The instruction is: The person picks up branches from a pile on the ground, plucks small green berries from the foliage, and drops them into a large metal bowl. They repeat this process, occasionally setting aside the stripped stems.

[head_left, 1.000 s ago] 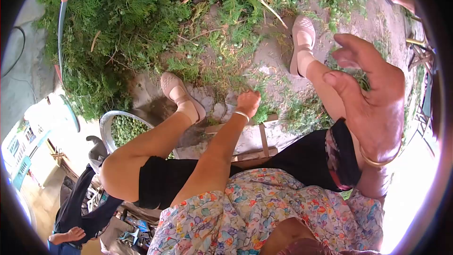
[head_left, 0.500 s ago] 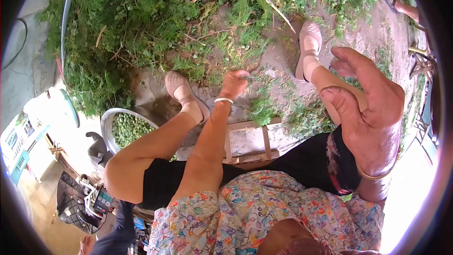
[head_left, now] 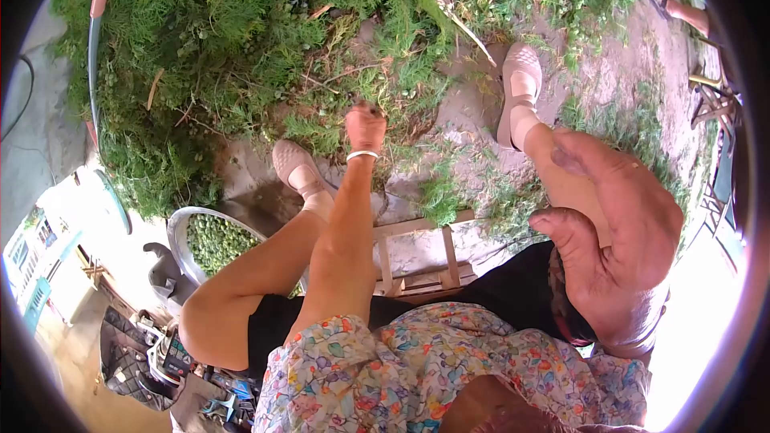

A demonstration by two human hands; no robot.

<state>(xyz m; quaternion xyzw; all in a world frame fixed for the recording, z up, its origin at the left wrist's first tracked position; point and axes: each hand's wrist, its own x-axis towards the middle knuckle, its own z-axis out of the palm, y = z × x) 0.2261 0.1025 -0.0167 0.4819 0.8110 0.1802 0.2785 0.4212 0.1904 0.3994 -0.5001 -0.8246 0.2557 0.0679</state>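
My left hand (head_left: 366,127), with a white bangle at the wrist, is closed in a fist at the near edge of a pile of green conifer branches (head_left: 241,24). What it grips, if anything, is hidden behind the fingers. Close to the camera, my right hand (head_left: 622,220) hangs above my right leg, thumb and fingers apart with nothing visible between them. A pale round tub (head_left: 178,240) full of small green cones (head_left: 218,236) stands beside my left leg. Small cut sprigs (head_left: 439,196) lie on the ground between my feet.
A wooden frame (head_left: 451,252) lies between my legs. A hose-like hoop (head_left: 94,64) arches at the left, and a bare stick (head_left: 465,28) juts from the pile. A quilted bag (head_left: 120,361) sits at the lower left. Another person's foot (head_left: 662,2) shows at the upper right.
My left hand has moved left and farther toward the branch pile; the thin pointed thing seen at it before is out of sight. My right thumb and fingers have moved slightly lower.
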